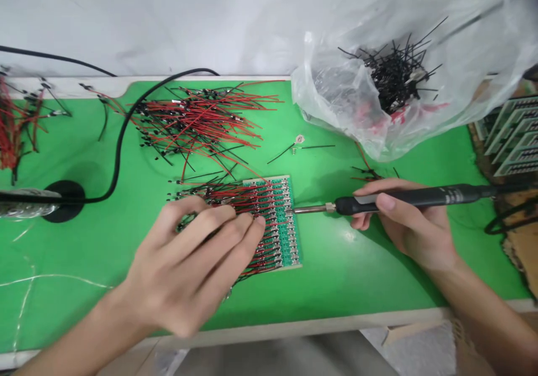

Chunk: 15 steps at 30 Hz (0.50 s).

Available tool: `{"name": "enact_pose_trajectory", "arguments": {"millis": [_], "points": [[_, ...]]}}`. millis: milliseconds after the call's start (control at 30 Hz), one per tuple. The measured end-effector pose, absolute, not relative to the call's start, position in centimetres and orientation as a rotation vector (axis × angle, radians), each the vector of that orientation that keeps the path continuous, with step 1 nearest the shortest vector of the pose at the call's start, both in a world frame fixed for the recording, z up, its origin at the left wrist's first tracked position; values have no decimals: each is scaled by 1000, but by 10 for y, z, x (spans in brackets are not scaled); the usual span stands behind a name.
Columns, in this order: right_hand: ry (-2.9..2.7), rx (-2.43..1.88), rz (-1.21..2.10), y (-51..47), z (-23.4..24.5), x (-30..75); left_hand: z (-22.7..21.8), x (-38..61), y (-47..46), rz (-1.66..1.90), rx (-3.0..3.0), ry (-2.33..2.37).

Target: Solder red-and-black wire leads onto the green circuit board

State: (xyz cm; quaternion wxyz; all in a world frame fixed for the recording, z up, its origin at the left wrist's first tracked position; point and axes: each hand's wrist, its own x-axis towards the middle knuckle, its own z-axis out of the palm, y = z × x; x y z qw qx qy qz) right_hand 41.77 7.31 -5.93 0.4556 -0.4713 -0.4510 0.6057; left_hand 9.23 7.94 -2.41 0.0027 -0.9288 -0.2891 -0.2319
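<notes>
My left hand lies over the left part of a green circuit board, its fingers closed and pinching a thin red wire. The fingers cover part of the board. Rows of silvery solder pads run down the board, and several red wires reach across it from the left. In my right hand is a black-handled soldering iron, held like a pen. Its metal tip points left and meets the pads at the board's right side, close to the wire's end.
Behind the board lies a heap of red and black wires. A clear plastic bag with black wires stands at the back right. A black cable arches over the green mat at left. More boards stand far right.
</notes>
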Motion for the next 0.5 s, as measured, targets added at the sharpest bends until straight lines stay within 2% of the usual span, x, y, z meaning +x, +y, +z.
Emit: {"name": "enact_pose_trajectory", "arguments": {"millis": [233,500], "points": [[-1133,-1186,1480,74,-59,417,-43,100,85,-676,-2912,-879],[-1135,-1200,1461,74,-59,416,-40,99,86,-734,-2879,-846]]}}
